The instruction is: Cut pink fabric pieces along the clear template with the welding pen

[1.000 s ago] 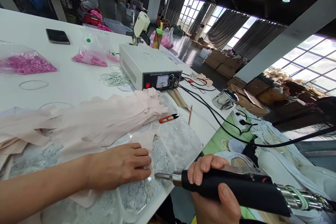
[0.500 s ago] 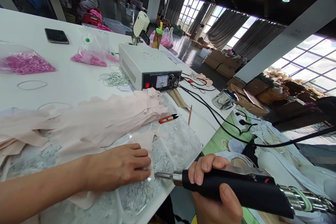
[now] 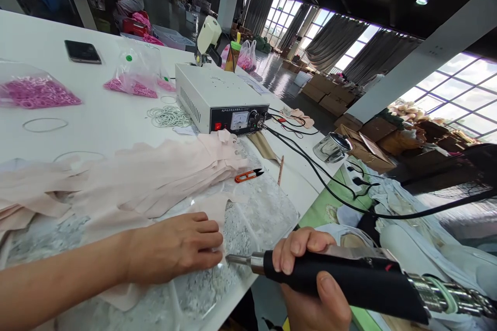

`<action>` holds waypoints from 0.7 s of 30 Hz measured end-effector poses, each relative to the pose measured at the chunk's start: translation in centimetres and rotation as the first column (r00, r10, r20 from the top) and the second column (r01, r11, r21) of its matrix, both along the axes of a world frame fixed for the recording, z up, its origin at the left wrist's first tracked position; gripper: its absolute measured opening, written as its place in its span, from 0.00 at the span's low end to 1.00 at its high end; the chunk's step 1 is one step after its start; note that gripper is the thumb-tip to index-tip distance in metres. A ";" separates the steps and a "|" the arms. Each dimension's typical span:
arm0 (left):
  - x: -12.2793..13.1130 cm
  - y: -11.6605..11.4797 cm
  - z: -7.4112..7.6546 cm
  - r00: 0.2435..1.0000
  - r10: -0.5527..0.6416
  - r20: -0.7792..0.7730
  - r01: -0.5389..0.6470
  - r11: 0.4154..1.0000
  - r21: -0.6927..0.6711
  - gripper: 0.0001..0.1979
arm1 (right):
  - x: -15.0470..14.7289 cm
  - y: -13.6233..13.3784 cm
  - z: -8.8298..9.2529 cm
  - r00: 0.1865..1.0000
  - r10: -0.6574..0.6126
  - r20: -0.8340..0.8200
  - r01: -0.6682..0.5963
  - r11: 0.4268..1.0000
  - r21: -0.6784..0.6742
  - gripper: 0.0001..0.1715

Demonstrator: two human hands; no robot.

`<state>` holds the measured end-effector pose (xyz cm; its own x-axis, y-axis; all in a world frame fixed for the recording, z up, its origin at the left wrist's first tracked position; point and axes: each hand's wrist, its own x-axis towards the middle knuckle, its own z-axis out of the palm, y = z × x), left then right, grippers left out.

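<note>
My left hand [image 3: 176, 245] lies on a pale pink fabric piece [image 3: 213, 207], its fingers curled together and pressing the cloth down on the marbled glossy sheet [image 3: 267, 207]. What sits under the fingertips is hidden. In my right hand [image 3: 310, 279] is a black ultrasonic welding gun [image 3: 330, 276], gripped around its body. Its metal tip points left, close beside my left fingers at the fabric's edge. Beyond my left hand spreads a layered pile of pale pink fabric pieces [image 3: 155, 176]. Orange thread snips [image 3: 248, 175] rest near the pile's right end.
Behind the pile stands a white power box [image 3: 225, 93] with a gauge; a black cable [image 3: 373, 212] crosses the right side. Light elastic loops [image 3: 166, 117], bags of pink rings [image 3: 132, 85], a phone [image 3: 83, 51] and a lidded jar [image 3: 332, 147] are on the table.
The welding gun in my right hand has shifted slightly left, its tip nearer my left fingers. My left hand stays in place on the fabric.
</note>
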<state>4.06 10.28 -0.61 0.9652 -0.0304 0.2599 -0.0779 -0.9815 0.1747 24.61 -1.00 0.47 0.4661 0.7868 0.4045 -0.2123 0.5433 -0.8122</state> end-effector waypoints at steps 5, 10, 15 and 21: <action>0.0 0.1 0.1 1.000 -0.002 0.000 0.002 1.000 0.007 0.10 | 0.2 0.0 0.0 0.997 0.069 0.024 -0.070 0.997 0.045 0.07; 0.0 0.0 0.1 1.000 0.005 0.009 -0.005 1.000 0.023 0.09 | 0.1 0.0 0.3 0.996 0.083 0.033 -0.084 0.996 0.025 0.08; 0.0 -0.1 0.1 1.000 -0.001 0.020 0.001 1.000 0.030 0.09 | 0.1 -0.3 0.6 0.994 0.101 0.030 -0.102 0.994 0.027 0.08; 0.0 -0.1 0.1 0.995 0.066 0.072 -0.070 0.996 0.059 0.09 | 0.0 -0.2 0.6 0.989 0.138 0.052 -0.138 0.990 -0.002 0.07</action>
